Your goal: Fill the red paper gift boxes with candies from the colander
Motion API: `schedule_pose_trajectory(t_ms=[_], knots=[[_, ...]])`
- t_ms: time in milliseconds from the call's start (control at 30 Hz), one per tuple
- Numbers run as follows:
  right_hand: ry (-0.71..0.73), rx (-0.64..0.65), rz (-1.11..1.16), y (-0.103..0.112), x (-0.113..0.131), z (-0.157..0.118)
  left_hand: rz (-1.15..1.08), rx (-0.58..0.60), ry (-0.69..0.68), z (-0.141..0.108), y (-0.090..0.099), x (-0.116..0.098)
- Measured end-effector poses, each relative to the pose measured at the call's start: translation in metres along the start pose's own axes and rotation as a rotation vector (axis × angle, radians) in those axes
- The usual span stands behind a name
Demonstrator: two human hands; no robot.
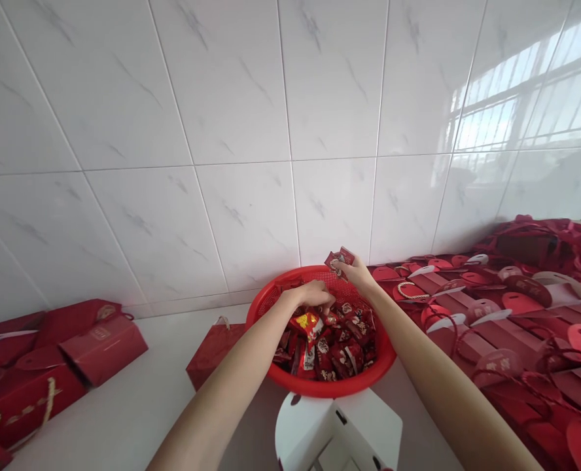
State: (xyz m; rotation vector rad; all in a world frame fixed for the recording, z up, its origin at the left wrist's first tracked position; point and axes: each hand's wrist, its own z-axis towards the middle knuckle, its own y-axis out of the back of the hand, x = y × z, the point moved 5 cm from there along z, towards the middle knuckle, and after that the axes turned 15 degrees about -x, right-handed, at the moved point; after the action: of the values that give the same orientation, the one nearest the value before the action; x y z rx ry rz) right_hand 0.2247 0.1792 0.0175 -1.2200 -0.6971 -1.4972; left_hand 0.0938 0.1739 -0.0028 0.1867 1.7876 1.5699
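Observation:
A red plastic basket (pixel 260 353) holds many small red-wrapped candies (pixel 339 347), one with a yellow pattern (pixel 306 322). My left hand (pixel 316 294) reaches down into the basket with its fingers curled over the candies. Whatever lies between those fingertips is hidden. Above the basket's back right rim, my right hand (pixel 358 271) is closed on a few small red candy packets (pixel 340 259). In front of the basket, close to me, stands an open box (pixel 388 422) with its white inside showing and its flaps spread.
Red gift boxes (pixel 106 347) with cord handles stand at the left, and another red box (pixel 212 347) sits beside the basket. Many red boxes (pixel 496 327) fill the right side of the white tabletop (pixel 158 386). A tiled wall (pixel 246 216) rises behind.

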Motion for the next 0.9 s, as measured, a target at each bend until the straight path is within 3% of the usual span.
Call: schedule_pose_trajectory(t_ms=[200,367,500,700,900], knots=[[-0.015,-0.003,-0.001,-0.001,0.002,-0.002,0.065,-0.057,-0.033,0.002,-0.007,-0.006],[-0.036,0.011,0.008,-0.001,0.003,-0.003,0.08,-0.074,-0.202,0.011,-0.032,-0.025],[-0.041,0.017,0.032,-0.002,0.003,-0.004,0.096,-0.036,-0.225,0.014,-0.046,-0.025],[-0.056,0.035,0.039,-0.003,0.006,-0.006,0.184,0.089,-0.273,0.013,-0.052,-0.025],[-0.056,0.028,0.033,-0.002,0.009,-0.008,0.207,0.053,-0.268,0.012,-0.049,-0.031]])
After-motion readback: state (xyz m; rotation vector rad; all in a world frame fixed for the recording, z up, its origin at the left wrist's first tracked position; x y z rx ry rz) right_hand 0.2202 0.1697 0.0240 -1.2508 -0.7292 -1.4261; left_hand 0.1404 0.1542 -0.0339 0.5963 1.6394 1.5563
